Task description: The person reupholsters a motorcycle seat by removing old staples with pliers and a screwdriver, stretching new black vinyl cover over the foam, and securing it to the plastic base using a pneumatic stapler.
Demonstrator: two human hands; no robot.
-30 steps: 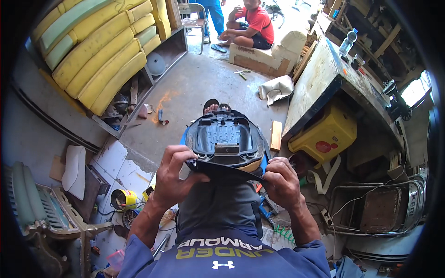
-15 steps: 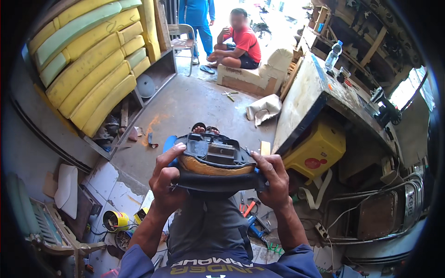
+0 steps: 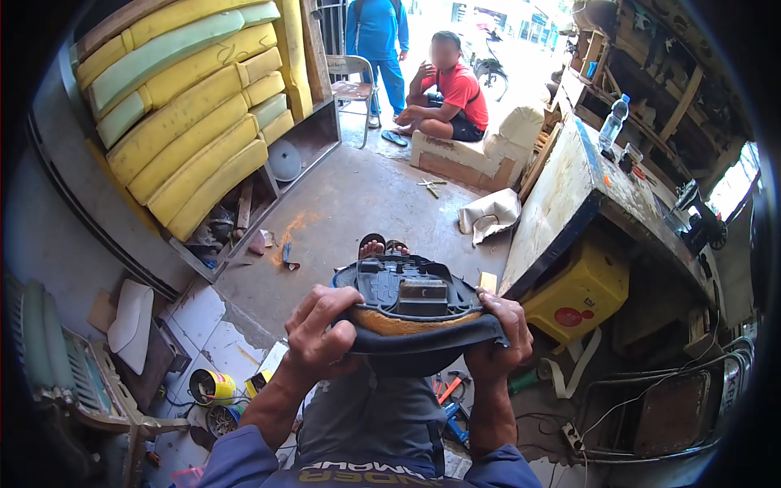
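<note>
Padded seat (image 3: 413, 311), held underside up in front of the body, just below the centre of the view toward six o'clock. Gripped at both ends: at seven o'clock by the left hand (image 3: 320, 332), closed with fingers bent over the near corner; at four o'clock by the right hand (image 3: 501, 324), closed likewise on the opposite corner. Hard to tell under the curled fingers just where the thumbs press. On the far side of the seat, a dark moulded shell (image 3: 376, 286); along its near edge, a strip of tan foam (image 3: 419, 324); below that, a black cover (image 3: 427, 342) stretched between the two hands. Just beyond the shell, near the middle of the dial, two sandalled feet (image 3: 381, 246). At five o'clock, on the floor, a blue tool (image 3: 457, 424); at eight, a yellow can (image 3: 213, 387). Between three and four, under a worn workbench (image 3: 550, 213), a yellow container (image 3: 587, 285). At ten, stacked yellow padded strips (image 3: 191, 134). Seated at one o'clock, a person in a red shirt (image 3: 460, 91); standing near twelve, another in blue (image 3: 377, 37).
</note>
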